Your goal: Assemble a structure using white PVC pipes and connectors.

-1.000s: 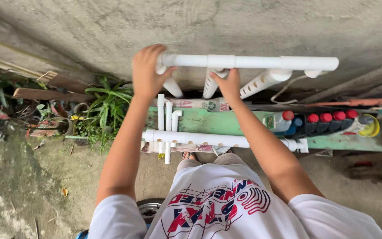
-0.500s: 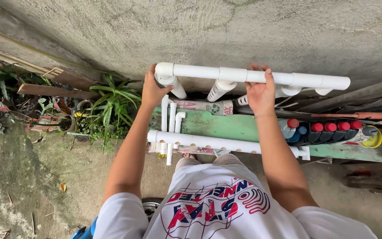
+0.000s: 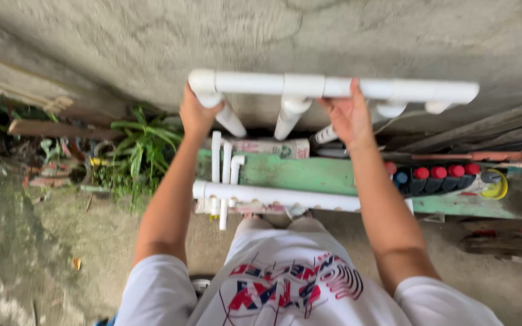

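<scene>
The left hand (image 3: 197, 113) is closed around the corner of a white pipe frame (image 3: 333, 87), just under the elbow fitting at the frame's left end. The right hand (image 3: 348, 118) is wrapped on the long top bar of the same frame, near its middle, with the thumb laid over the bar. The frame is held up in front of a grey concrete wall (image 3: 273, 30); short pipe stubs are seen to hang from its top bar. A second long white pipe (image 3: 273, 196) is seen lower, close to the person's body, and three thin upright pipe pieces (image 3: 225, 163) stand just behind its left part. A green wooden tabletop (image 3: 309, 175) lies beyond this pipe. A small carton box (image 3: 270, 148) is placed on it, and to the right a row of dark bottles with red caps (image 3: 439, 175) is set beside a yellow round thing (image 3: 495, 184). Green plants (image 3: 143, 148) grow at the wall to the left. The ground (image 3: 31, 241) is bare concrete. A white printed shirt (image 3: 291, 290) is worn by the person.
</scene>
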